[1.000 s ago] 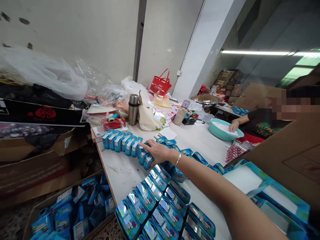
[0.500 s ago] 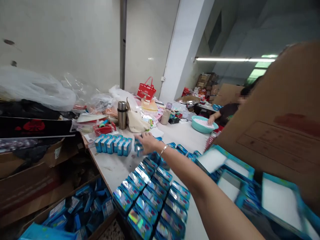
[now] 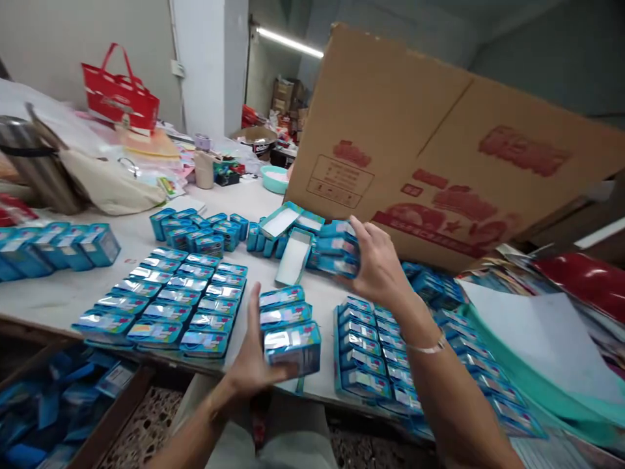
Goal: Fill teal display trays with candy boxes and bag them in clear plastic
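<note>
My left hand is at the table's front edge, its thumb across the front of a short row of small blue boxes and its fingers along their left side. My right hand, with a bracelet on the wrist, grips a stack of small blue boxes from the right, above the table. Just behind the stack lie open blue trays with white bottoms. To the left of my left hand stand packed rows of blue boxes; more rows stand to the right.
A large cardboard carton leans at the back right. Loose blue boxes stand mid-table, and another row at the left. A steel flask and red bag are behind. Papers lie on a teal container at the right.
The view has turned right and down. My right hand has come back from the boxes at the far side and now holds a stack. My left hand has come into view.
</note>
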The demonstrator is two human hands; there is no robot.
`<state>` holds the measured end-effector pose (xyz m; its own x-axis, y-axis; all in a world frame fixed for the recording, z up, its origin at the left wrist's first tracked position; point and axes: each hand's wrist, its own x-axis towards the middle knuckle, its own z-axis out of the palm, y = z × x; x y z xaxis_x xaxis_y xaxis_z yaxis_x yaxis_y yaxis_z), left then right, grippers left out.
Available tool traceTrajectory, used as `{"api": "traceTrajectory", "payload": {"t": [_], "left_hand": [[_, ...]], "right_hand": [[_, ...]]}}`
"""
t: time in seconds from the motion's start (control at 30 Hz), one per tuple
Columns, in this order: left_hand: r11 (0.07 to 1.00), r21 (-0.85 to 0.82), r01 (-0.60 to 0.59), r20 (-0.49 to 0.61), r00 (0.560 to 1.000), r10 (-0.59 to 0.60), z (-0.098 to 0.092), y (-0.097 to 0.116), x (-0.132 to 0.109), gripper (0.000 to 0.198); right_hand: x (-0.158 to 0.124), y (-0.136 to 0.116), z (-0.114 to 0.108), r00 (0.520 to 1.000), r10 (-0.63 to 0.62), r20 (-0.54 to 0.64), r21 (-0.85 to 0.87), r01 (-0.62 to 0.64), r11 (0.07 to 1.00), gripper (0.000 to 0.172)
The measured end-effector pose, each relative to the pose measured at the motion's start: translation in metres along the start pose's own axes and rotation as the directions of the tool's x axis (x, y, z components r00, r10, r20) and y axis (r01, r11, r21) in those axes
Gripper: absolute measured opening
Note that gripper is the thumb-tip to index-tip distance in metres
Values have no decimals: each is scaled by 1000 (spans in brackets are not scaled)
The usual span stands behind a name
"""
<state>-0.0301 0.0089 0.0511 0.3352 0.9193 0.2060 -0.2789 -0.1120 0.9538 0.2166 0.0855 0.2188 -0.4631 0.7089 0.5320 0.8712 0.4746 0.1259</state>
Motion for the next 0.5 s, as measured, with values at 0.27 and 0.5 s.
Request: {"api": "traceTrajectory", "payload": {"t": [0.27, 0.5], "left_hand": [[981, 189, 39, 218, 973, -81, 16, -58, 92, 143], [982, 148, 121, 301, 940, -162, -12, -77, 115, 136]], "right_hand": [[-160, 34, -47, 971, 238, 30, -37, -237, 971, 104], [-189, 10, -62, 948, 280, 154, 128, -300, 945, 104]]}}
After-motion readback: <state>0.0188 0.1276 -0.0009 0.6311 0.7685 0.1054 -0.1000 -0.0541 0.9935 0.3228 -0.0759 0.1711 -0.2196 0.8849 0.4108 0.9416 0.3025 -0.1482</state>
